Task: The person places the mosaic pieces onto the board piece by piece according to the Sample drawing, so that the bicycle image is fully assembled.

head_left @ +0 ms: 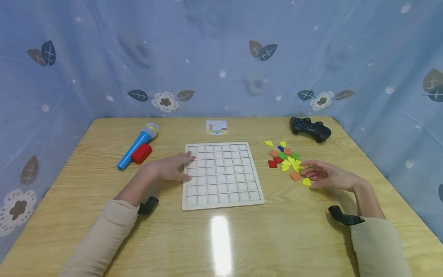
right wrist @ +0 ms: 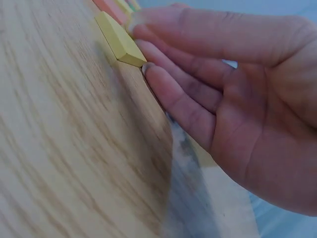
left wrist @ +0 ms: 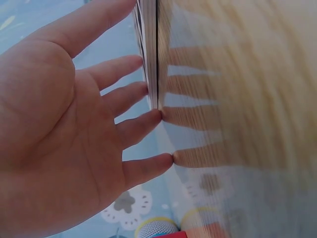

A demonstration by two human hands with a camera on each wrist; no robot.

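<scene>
My left hand [head_left: 167, 167] lies at the left edge of a pale grid board [head_left: 223, 206], fingers and thumb spread over its border. In the left wrist view the straight fingertips [left wrist: 166, 158] meet the board's side and the tabletop. My right hand [head_left: 330, 177] hovers low at the right side of a loose pile of small coloured pieces, fingers loosely bent and thumb apart. Closest to its thumb lies a yellow rounded piece [head_left: 306, 182]; the right wrist view shows a yellow piece [right wrist: 119, 42] by the fingertips. An orange square [head_left: 295, 176] lies beside it.
A blue toy microphone [head_left: 133, 150] and a red block [head_left: 142, 154] lie left of the board. Behind it is a small printed pattern card [head_left: 217, 127]. A black game controller [head_left: 309, 129] sits at the back right. A blue curtain [head_left: 221, 57] hangs around the table.
</scene>
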